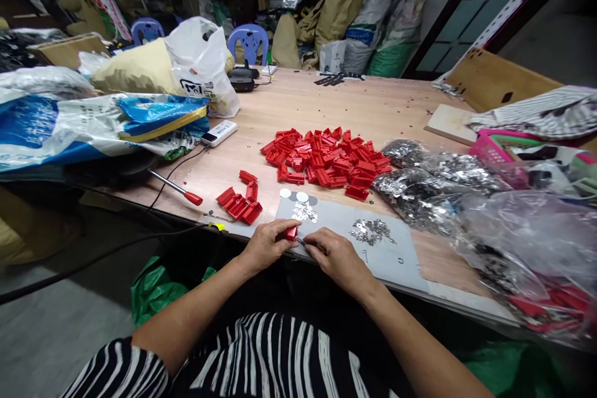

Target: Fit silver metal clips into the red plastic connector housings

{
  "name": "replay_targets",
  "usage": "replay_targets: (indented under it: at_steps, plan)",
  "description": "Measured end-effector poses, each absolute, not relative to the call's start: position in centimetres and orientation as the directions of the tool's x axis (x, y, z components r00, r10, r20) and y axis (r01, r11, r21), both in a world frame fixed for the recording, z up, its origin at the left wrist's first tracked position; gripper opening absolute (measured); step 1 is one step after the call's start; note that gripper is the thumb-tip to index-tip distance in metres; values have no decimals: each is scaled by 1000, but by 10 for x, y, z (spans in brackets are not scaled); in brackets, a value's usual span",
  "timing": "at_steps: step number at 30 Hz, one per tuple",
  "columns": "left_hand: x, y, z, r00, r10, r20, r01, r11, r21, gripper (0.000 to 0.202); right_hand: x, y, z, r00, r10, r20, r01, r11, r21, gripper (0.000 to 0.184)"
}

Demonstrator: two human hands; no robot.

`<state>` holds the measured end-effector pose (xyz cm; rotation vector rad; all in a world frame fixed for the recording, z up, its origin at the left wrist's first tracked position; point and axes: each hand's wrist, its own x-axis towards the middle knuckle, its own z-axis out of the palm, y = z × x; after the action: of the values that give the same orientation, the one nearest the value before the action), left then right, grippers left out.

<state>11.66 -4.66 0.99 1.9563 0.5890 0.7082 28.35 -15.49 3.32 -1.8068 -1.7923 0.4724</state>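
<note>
Fingers (285, 224) clamp: left hand (265, 245) on red part (291, 234), right hand (339, 256) on tool (301, 240); mid-frame heap (329, 158) seems pending, left-of-centre cluster (239, 206) perhaps done.

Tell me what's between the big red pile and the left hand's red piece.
In the head view, pale discs, then small metal pieces on a grey mat.

Red part (291, 234): partly covered by my left hand (265, 245) | tool (302, 241): mostly within my right hand (336, 256) | clear bag (545, 224): cut off right

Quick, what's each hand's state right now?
Left hand: closed, holding a red part.
Right hand: closed, holding a thin tool, exact kind unclear.
</note>
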Motion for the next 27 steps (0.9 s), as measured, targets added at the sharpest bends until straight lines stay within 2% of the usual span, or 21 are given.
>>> replay_targets:
  at_steps: [7,13,19,27]
  plan:
    - [118,-48,10,705,673,224,115,-420,900,43,282,-153,36,13,995,104,827,48,-560,19]
    - [119,-57,4,625,740,250,111,-401,909,40,267,-153,35,62,995,78,899,-22,-438,20]
    - [116,-52,4,675,707,210,127,-392,911,38,278,-151,34,82,994,74,766,-15,-643,15]
    - [115,-51,5,684,704,193,132,-379,916,39,279,-148,33,63,996,66,771,-6,-637,15]
